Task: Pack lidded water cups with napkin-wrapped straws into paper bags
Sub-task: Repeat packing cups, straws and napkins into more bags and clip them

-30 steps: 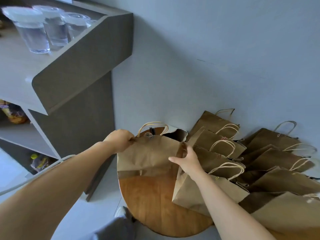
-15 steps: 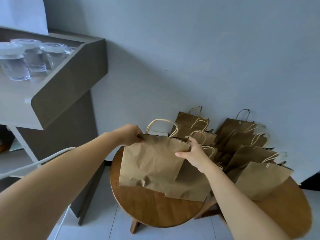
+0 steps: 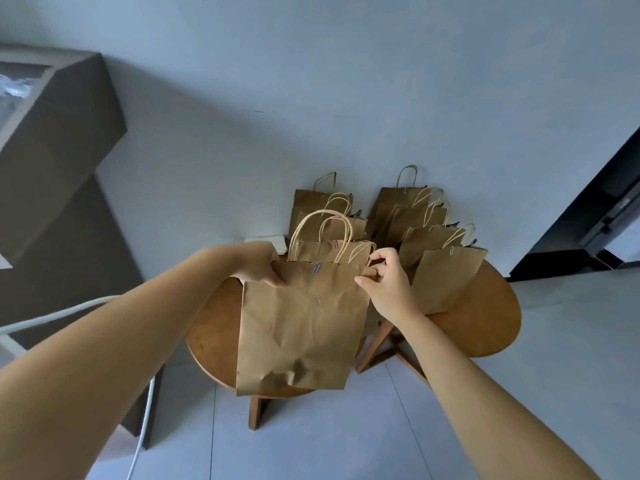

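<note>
Left hand: the person's left hand [image 3: 258, 268] is gripping the top left corner of a crumpled brown paper bag with twisted cream cord handles [image 3: 301, 323], fingers curled over the rim and clamped on the paper.
Right hand: the right hand [image 3: 388, 284] is pinching the bag's top right corner, thumb in front and fingers bent behind the rim.
Bag position: the bag is hanging upright between both hands, in front of and above a round wooden stool [image 3: 207, 337]; I cannot tell whether its base is touching the seat.
Clip: a small purple paper clip [image 3: 316, 267] is sitting on the top edge, just beside the left hand.
Handling, as a judgement: the paper is looking thin, soft and easily creased. With a water cup inside it would likely be bottom-heavy, so it should be kept upright. The cord handles or the folded rim seem the safest places to take hold, since the wall would crumple.
Contents: the inside is hidden, so I cannot tell if it is filled.
Behind: more brown paper bags [image 3: 446, 275] are standing packed together on a second wooden stool [image 3: 491, 323], against the pale grey wall [image 3: 346, 81].
Far left: a grey counter [image 3: 59, 109] is rising at the edge.
</note>
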{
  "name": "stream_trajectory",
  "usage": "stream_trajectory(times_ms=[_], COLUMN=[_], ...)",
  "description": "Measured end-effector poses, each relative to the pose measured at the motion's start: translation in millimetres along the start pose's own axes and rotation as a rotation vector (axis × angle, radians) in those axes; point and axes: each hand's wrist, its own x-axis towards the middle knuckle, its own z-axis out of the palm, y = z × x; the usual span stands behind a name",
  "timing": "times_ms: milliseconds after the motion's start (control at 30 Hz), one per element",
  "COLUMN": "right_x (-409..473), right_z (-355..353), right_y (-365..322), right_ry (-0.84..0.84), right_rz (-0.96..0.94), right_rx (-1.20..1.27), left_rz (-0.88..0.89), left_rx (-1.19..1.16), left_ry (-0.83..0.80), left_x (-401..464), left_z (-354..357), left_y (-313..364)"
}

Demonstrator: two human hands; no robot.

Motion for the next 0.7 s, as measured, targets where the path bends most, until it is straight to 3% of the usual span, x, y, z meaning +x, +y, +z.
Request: stream_trajectory(times_ms=[300,533,700], right_x=[-9.3,14.9,38.1], right_z=[-44.0,-153.9,-244.5], right_y=[61.2,129.3,181.1], right_ry=[-0.165,-0.157,-0.054], right_rz=[0.027,0.023,0.032], right_rx=[-0.086,-0.116,-0.157], left_rz=[-0.043,-0.023,0.064], left_rx=[-0.027,-0.078,-0.056], left_ry=[-0.149,-0.14,-0.091], left_x=[19.2,78.8,133.0], left_z=[45.8,78.2,99.6], left_y=[51.6,163.6,265.5])
